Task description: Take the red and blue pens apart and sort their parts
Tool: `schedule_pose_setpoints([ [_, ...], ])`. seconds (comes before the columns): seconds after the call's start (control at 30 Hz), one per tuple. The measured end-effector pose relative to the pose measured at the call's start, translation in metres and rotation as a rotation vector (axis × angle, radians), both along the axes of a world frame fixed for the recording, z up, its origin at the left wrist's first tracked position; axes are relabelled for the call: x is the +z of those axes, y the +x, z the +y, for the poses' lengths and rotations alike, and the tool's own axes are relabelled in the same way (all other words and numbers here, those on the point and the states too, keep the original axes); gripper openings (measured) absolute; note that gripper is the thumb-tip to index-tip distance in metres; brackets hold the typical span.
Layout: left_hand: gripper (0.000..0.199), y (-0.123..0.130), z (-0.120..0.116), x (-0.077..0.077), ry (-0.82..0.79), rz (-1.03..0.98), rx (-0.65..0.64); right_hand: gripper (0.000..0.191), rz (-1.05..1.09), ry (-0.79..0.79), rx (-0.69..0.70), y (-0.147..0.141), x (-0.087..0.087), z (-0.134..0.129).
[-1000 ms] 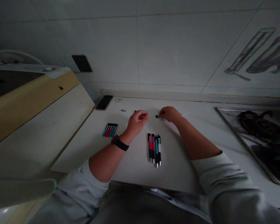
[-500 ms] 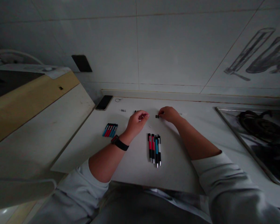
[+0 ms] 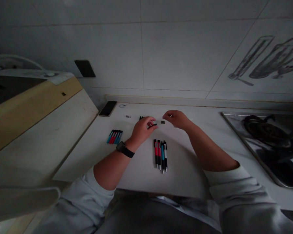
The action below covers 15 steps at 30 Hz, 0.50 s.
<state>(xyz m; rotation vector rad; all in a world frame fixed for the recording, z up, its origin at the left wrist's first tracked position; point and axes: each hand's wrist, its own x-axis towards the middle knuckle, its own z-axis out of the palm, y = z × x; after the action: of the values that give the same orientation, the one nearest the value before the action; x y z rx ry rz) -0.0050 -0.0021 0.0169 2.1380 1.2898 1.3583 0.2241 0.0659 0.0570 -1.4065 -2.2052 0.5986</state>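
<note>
- The left hand (image 3: 143, 127) is over the middle of the white counter (image 3: 185, 175), its grip narrow, with a slim black piece (image 3: 152, 126) held between thumb and fingers.
- The right hand (image 3: 177, 119) is across from it, thumb and forefinger drawn close together; I cannot tell whether anything sits between them.
- Small dark pieces (image 3: 163, 122) lie on the counter just below the right fingertips, in the gap between the two hands.
- More black pieces (image 3: 141, 118) lie just behind the left hand, partly hidden by it.
- Nearer the person, four pens lie side by side with their metal tips toward the body: two red pens (image 3: 156, 149), then a blue pen (image 3: 162, 150), then a white pen (image 3: 165, 149) on the right.
- To the left of the left hand, short red and blue barrels (image 3: 114, 137) with black ends lie in a tight row.
- Behind that row is a little group of what look like springs (image 3: 128, 116), too small to make out well.
- Farther back, a thin loop (image 3: 122, 106) lies beside a phone (image 3: 108, 108), near the wall (image 3: 175, 55).
- A dark watch (image 3: 125, 149) is on the left wrist.
- A stove (image 3: 266, 133) is set in at the far right, well apart from the pens.
</note>
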Motion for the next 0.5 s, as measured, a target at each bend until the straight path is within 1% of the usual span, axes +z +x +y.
schedule_pose_setpoints([
  [0.1,0.042,0.001,-0.004,0.004,0.082,0.16,-0.015,0.038,0.081,-0.098,0.114,-0.005,0.002,-0.027],
  [0.17,0.047,0.002,-0.007,0.006,0.133,0.247,-0.04,0.043,0.103,-0.119,0.151,-0.008,-0.001,-0.042],
  [0.23,0.047,0.004,-0.01,0.008,0.17,0.303,-0.072,0.041,0.135,-0.12,0.158,-0.011,-0.007,-0.053],
  [0.33,0.045,0.006,-0.013,0.01,0.211,0.337,-0.115,0.038,0.169,-0.143,0.138,-0.011,-0.015,-0.062],
  [0.43,0.046,0.007,-0.015,0.01,0.24,0.33,-0.148,0.04,0.192,-0.182,0.137,-0.009,-0.02,-0.067],
  [0.5,0.049,0.006,-0.015,0.01,0.239,0.313,-0.161,0.04,0.211,-0.163,0.126,-0.005,-0.022,-0.067],
])
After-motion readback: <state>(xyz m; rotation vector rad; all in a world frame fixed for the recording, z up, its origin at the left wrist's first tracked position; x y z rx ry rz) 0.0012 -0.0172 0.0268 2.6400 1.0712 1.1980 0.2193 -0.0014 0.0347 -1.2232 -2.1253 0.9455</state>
